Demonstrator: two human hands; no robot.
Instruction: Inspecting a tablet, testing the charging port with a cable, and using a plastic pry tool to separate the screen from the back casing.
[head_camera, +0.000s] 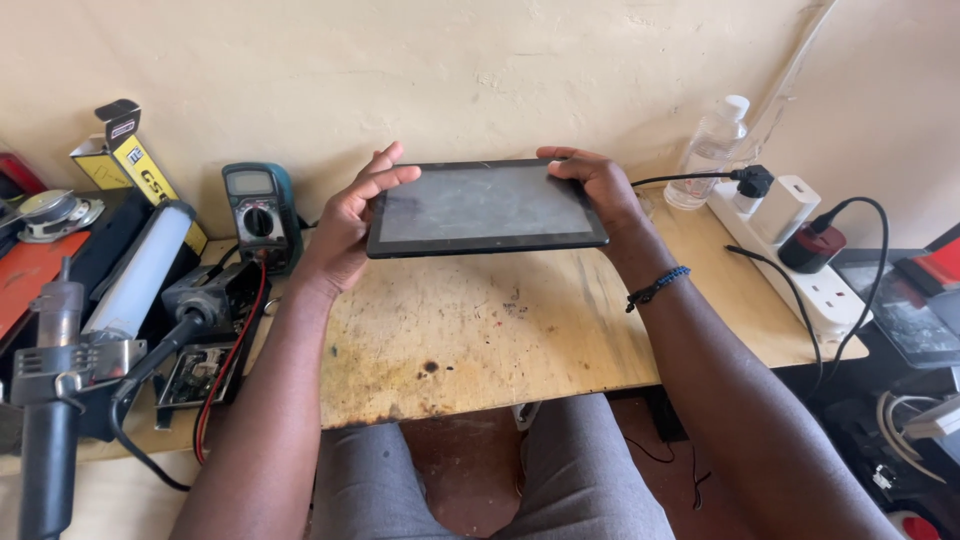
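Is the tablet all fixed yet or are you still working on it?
Not clear yet. The tablet looks whole, its screen dark and smudged, and no parts lie loose on the board. Right now the left hand and right hand hold it up by its two ends. A cable runs toward its right end. The meter sits untouched, so any testing seems still to come.

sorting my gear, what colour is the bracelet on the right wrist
Blue and black beads on the bracelet, clearest in the head view.
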